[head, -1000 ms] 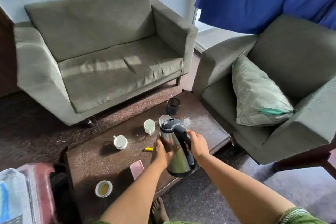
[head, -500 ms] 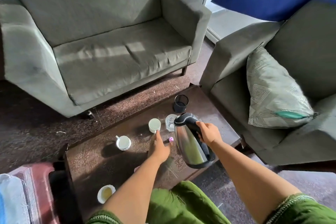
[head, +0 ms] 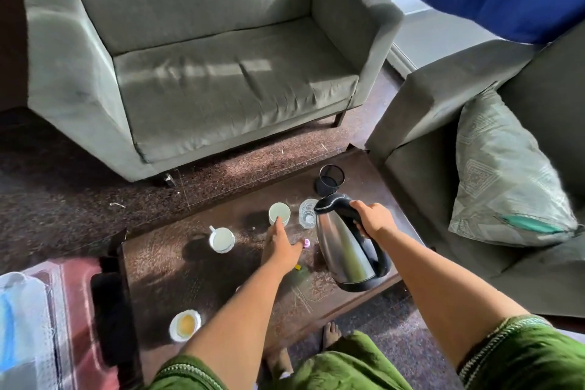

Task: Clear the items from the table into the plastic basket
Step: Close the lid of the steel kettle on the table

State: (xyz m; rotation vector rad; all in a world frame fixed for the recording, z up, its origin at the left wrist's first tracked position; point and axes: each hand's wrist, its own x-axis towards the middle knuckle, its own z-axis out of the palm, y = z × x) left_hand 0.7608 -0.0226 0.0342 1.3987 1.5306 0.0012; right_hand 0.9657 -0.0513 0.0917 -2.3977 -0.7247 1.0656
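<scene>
With the right hand point(head: 373, 220) clenched round the kettle point(head: 348, 247) handle, the open, empty left hand point(head: 281, 247) should wrap the cup point(head: 279, 213) at its fingertips, avoiding the glass point(head: 307, 217) beside it.

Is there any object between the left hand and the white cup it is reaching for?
Nothing visible does. The left hand has a fingertip at the rim of the handleless white cup; the small pink object lies to its side.

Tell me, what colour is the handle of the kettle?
Black. The kettle body is shiny steel. The head view shows it, held by the right hand.
</scene>
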